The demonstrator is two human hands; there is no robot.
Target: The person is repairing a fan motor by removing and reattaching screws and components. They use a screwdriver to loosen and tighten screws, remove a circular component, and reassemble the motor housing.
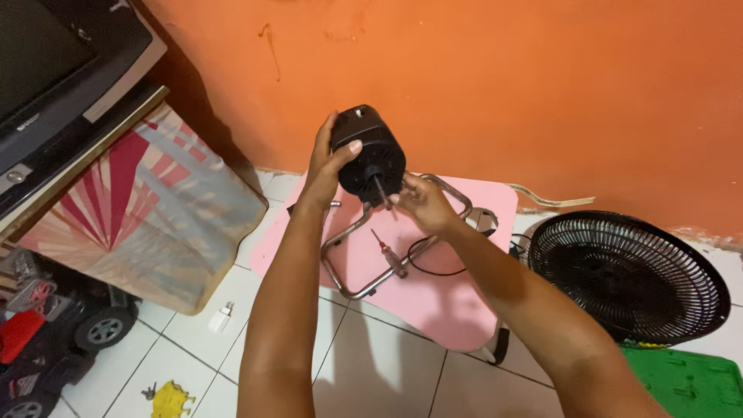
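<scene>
My left hand (326,166) grips a black fan motor housing (370,151) from its left side and holds it up in front of the orange wall. A metal shaft (382,191) sticks out of the housing toward me. My right hand (422,203) touches the tip of that shaft with its fingers. Below the hands, a bent chrome tube frame (364,232) rests on a pink board (433,271), with a small screwdriver (389,255) and a black cable (433,255) lying beside it.
A black round fan grille (627,275) lies on the white tiled floor at right, next to a green plastic piece (681,383). At left stand a television on a cloth-covered stand (147,209), a toy car (70,340) and a small white charger (222,316).
</scene>
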